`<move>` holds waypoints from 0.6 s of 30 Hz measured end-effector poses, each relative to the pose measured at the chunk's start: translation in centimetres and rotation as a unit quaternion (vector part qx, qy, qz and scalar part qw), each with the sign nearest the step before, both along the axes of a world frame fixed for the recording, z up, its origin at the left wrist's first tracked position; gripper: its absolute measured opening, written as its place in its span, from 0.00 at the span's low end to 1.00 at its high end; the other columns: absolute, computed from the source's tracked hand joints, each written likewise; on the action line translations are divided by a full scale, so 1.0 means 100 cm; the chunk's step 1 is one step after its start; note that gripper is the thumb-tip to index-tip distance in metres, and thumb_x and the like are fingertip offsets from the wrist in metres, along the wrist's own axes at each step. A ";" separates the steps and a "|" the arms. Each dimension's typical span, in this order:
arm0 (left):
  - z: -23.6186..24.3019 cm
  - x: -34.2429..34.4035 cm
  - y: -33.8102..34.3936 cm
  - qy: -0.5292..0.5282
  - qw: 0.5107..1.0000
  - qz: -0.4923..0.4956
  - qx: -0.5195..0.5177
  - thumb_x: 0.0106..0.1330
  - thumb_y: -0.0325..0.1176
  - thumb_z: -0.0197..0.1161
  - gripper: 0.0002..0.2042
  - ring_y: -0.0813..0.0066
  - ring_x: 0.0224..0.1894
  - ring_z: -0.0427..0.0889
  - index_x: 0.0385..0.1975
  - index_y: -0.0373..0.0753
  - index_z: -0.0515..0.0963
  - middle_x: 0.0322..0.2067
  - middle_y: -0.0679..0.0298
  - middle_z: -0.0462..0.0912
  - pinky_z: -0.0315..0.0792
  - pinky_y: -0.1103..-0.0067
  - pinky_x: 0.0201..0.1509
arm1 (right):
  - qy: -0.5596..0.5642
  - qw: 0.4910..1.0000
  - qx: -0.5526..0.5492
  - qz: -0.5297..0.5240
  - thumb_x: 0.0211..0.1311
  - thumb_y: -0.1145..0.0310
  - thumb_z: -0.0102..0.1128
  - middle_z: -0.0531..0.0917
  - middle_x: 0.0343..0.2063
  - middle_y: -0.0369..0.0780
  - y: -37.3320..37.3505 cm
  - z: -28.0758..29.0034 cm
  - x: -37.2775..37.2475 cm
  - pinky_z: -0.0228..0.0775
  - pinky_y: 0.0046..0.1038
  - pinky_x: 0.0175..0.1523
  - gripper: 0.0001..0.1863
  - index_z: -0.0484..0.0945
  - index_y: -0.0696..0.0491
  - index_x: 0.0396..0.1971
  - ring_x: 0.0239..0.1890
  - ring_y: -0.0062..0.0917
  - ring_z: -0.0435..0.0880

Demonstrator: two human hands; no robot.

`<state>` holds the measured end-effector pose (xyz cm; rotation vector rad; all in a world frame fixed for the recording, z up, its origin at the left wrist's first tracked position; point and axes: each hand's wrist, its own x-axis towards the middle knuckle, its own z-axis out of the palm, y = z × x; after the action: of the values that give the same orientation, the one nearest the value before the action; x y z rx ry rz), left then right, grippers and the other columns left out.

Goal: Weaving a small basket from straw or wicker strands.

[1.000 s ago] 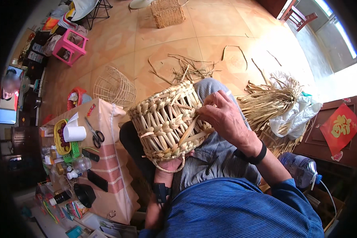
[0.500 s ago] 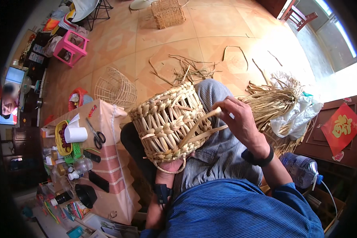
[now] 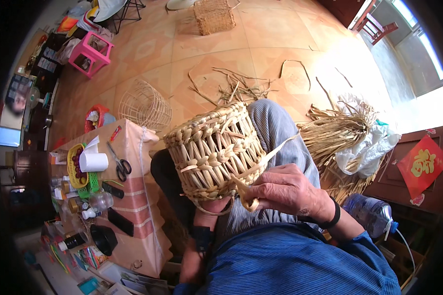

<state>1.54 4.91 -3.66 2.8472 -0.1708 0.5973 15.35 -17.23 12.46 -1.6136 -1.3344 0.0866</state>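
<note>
A woven straw basket (image 3: pixel 214 152) lies tilted on my lap, its side wall made of braided rows with open slats between them. At its lower rim a looped handle (image 3: pixel 214 212) hangs toward me. My left hand (image 3: pixel 215 204) reaches in under that rim against the basket; its fingers are hidden. Close to the right lower edge, my right hand (image 3: pixel 285 191) is closed in a pinch on a flat straw strand (image 3: pixel 246 194), bent into a curl at the fingertips. Another pale strand (image 3: pixel 280 147) sticks out from the rim toward the upper right, over my knee.
On the left, a cloth-covered table (image 3: pixel 140 196) holds scissors (image 3: pixel 123 168), a paper roll (image 3: pixel 93 162), a yellow basket (image 3: pixel 76 169) and bottles. Straw bundles (image 3: pixel 339 123) lie right, beside a water jug (image 3: pixel 371 212). A wire frame basket (image 3: pixel 145 105) and a pink stool (image 3: pixel 91 54) stand beyond.
My right hand has moved down and toward me, closer to the basket's lower rim, and the strand in it now curls. Another strand now points up to the right. The basket stays on my lap.
</note>
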 end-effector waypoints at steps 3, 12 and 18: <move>-0.019 -0.006 -0.002 0.035 0.999 0.015 -0.015 0.69 0.59 0.61 0.34 0.47 0.79 0.49 0.75 0.57 0.66 0.78 0.58 0.54 0.43 0.48 0.81 | 0.032 0.999 -0.022 0.019 0.61 0.66 0.71 0.81 0.30 0.40 -0.001 -0.002 -0.001 0.77 0.36 0.32 0.15 0.81 0.56 0.44 0.29 0.35 0.84; -0.021 -0.005 0.011 0.003 1.000 0.011 0.024 0.76 0.51 0.56 0.32 0.57 0.79 0.53 0.77 0.46 0.60 0.78 0.59 0.55 0.46 0.57 0.81 | 0.066 0.997 -0.021 -0.029 0.59 0.68 0.73 0.78 0.24 0.40 0.018 -0.003 0.010 0.73 0.37 0.29 0.13 0.81 0.57 0.39 0.25 0.37 0.81; -0.017 0.014 -0.017 0.031 0.969 0.029 -0.243 0.71 0.55 0.61 0.32 0.56 0.73 0.62 0.71 0.48 0.67 0.71 0.58 0.66 0.54 0.56 0.78 | 0.118 0.989 -0.071 -0.062 0.63 0.67 0.71 0.72 0.20 0.43 0.015 -0.006 0.010 0.63 0.37 0.27 0.14 0.74 0.56 0.26 0.22 0.40 0.74</move>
<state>2.95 3.22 -5.34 2.3948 0.0642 0.4791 16.35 -15.75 11.91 -1.7422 -1.0628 0.2934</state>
